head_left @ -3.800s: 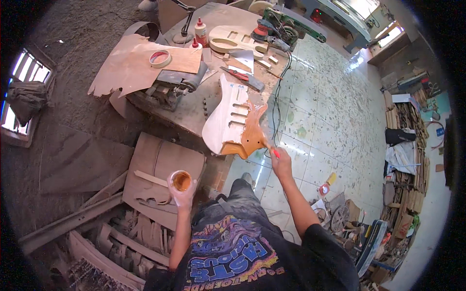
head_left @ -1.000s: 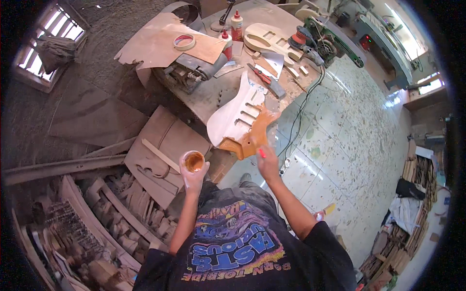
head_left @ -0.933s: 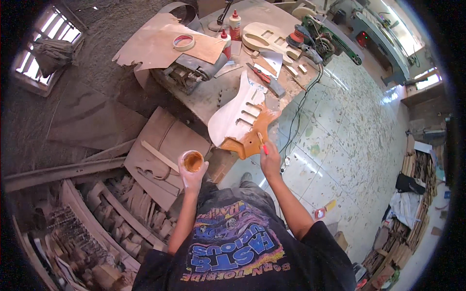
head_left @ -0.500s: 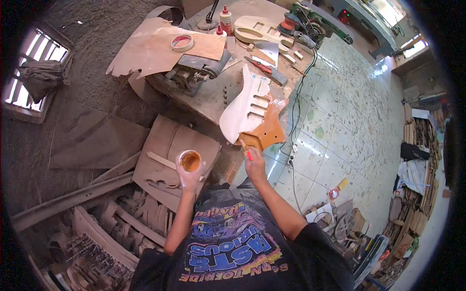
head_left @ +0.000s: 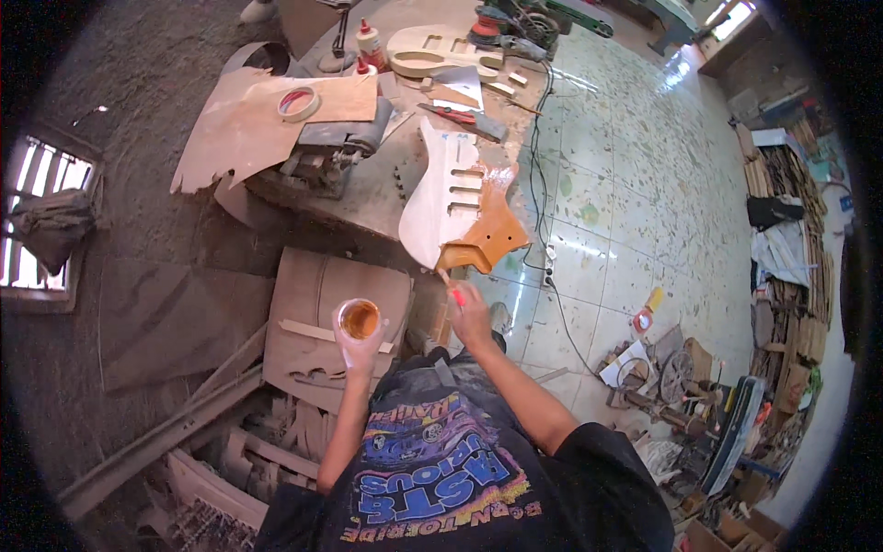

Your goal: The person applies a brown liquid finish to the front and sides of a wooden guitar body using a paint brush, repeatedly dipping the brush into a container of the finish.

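An electric guitar body (head_left: 428,216) lies at the bench's front edge, pale on the left and coated glossy amber on the right and in its lower cutout. My right hand (head_left: 469,317) is closed on a paintbrush (head_left: 458,294) with a red part on its handle; the tip is at the body's lower-left edge, beside the cutout. Below and left of the body, my left hand (head_left: 355,351) grips a clear cup (head_left: 359,319) of amber liquid.
The workbench (head_left: 349,198) holds torn veneer (head_left: 221,124), tape (head_left: 297,104), glue bottles (head_left: 370,46), another body (head_left: 414,63) and sanders (head_left: 489,28). Cables (head_left: 543,170) trail beside it to a power strip (head_left: 550,267). Stacked wood (head_left: 800,340) lines the right wall; scraps (head_left: 299,437) lie below.
My right hand and brush have moved leftward, from the amber right side to the body's lower-left edge. My left hand still holds the cup. The camera's view has shifted.
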A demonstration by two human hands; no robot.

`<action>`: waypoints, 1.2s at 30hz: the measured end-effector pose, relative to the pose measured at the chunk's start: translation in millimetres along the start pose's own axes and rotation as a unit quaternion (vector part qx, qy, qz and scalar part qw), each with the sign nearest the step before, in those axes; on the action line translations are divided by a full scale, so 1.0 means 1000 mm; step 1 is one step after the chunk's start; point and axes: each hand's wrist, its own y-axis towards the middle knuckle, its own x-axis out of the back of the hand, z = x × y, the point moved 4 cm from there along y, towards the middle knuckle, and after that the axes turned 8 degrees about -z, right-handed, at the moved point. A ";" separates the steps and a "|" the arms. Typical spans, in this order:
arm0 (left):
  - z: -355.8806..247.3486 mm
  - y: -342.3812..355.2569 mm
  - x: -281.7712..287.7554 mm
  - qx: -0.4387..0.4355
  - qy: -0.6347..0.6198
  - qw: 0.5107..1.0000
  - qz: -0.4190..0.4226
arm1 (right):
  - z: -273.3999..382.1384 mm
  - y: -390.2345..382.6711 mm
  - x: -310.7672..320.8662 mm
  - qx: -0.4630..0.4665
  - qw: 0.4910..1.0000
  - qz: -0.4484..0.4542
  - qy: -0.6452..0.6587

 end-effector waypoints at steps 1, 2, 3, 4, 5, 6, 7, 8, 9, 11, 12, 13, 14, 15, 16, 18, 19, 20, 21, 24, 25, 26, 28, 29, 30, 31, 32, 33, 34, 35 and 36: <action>0.000 0.000 0.000 0.004 -0.003 1.000 0.007 | -0.004 0.002 0.002 -0.007 1.000 -0.015 -0.004; 0.001 -0.002 0.001 0.009 -0.004 1.000 0.011 | -0.008 0.003 0.005 -0.015 1.000 -0.026 -0.007; 0.002 -0.002 0.001 0.008 -0.004 1.000 0.013 | -0.012 0.005 0.007 -0.023 0.999 -0.037 -0.010; 0.005 -0.001 0.000 0.006 -0.004 1.000 0.015 | -0.019 0.012 0.006 -0.030 0.998 -0.046 -0.019; 0.005 -0.001 -0.001 0.005 -0.005 1.000 0.019 | -0.027 0.020 0.005 -0.039 0.997 -0.057 -0.029; 0.005 -0.002 -0.003 0.017 -0.012 0.999 0.024 | -0.034 0.023 0.006 -0.048 0.996 -0.067 -0.039; 0.006 -0.004 -0.006 0.028 -0.019 0.999 0.030 | -0.038 0.019 0.010 -0.048 0.995 -0.082 -0.043; 0.005 -0.004 -0.006 0.039 -0.026 0.998 0.032 | -0.036 0.020 0.014 -0.045 0.993 -0.096 -0.044; 0.003 -0.004 -0.006 0.034 -0.022 0.999 0.035 | -0.034 0.021 0.018 -0.042 0.992 -0.109 -0.046; 0.001 -0.003 -0.005 0.025 -0.015 0.999 0.039 | -0.027 0.014 0.033 -0.064 0.990 -0.112 -0.056; 0.002 -0.003 -0.004 0.026 -0.014 0.999 0.036 | -0.023 0.008 0.040 -0.075 0.989 -0.112 -0.062; 0.002 -0.003 -0.003 0.026 -0.014 0.999 0.033 | -0.019 0.002 0.045 -0.075 0.988 -0.111 -0.073; 0.004 -0.003 -0.002 0.027 -0.013 0.999 0.029 | -0.016 -0.004 0.050 -0.074 0.988 -0.108 -0.084; 0.005 -0.004 -0.001 0.021 -0.008 0.999 0.027 | -0.013 -0.006 0.052 -0.074 0.987 -0.106 -0.095; 0.007 -0.004 0.001 0.014 -0.003 1.000 0.023 | -0.010 -0.006 0.053 -0.063 0.989 -0.101 -0.091; 0.007 -0.001 -0.001 0.008 0.001 1.000 0.027 | -0.001 -0.003 0.054 -0.046 0.990 -0.098 -0.087; 0.007 0.000 -0.001 0.011 0.000 0.999 0.031 | -0.004 0.001 0.046 -0.006 0.992 -0.090 -0.083; 0.006 0.000 -0.005 0.014 -0.001 0.999 0.041 | -0.014 0.007 0.036 0.030 0.992 -0.086 -0.083; 0.008 0.001 -0.005 0.008 0.006 0.999 0.044 | -0.016 0.011 0.029 0.067 0.991 -0.078 -0.081; 0.007 0.005 -0.008 -0.003 0.010 0.999 0.044 | -0.029 0.011 0.035 0.035 0.990 -0.036 -0.130; 0.006 0.005 -0.008 -0.002 0.002 0.999 0.041 | -0.031 0.008 0.041 0.023 0.990 -0.034 -0.131; 0.004 0.004 -0.007 0.001 -0.006 0.999 0.032 | -0.023 0.005 0.051 0.014 0.991 -0.028 -0.132; 0.009 0.003 -0.006 0.027 -0.016 0.999 0.021 | -0.016 -0.004 0.064 -0.012 0.992 -0.023 -0.127; 0.011 0.003 -0.006 0.038 -0.020 0.999 0.016 | -0.016 -0.009 0.067 -0.030 0.992 -0.023 -0.119; 0.011 0.003 -0.005 0.033 -0.021 0.999 0.017 | -0.015 -0.010 0.068 -0.047 0.993 -0.023 -0.110; 0.012 0.003 -0.004 0.027 -0.021 0.999 0.017 | -0.013 -0.007 0.067 -0.031 0.994 -0.029 -0.101; 0.010 0.003 -0.003 0.022 -0.019 0.999 0.021 | -0.011 -0.006 0.065 -0.017 0.995 -0.038 -0.093; 0.008 0.003 -0.002 0.018 -0.012 1.000 0.018 | -0.009 -0.004 0.062 -0.004 0.995 -0.046 -0.084; 0.006 0.002 -0.002 0.014 -0.004 1.000 0.015 | -0.012 -0.002 0.054 0.005 0.995 -0.044 -0.088; 0.003 0.003 -0.002 0.008 0.004 1.000 0.015 | -0.020 -0.001 0.042 0.011 0.995 -0.045 -0.093; 0.001 0.003 -0.002 -0.001 0.013 1.000 0.024 | -0.023 0.001 0.031 0.018 0.994 -0.045 -0.096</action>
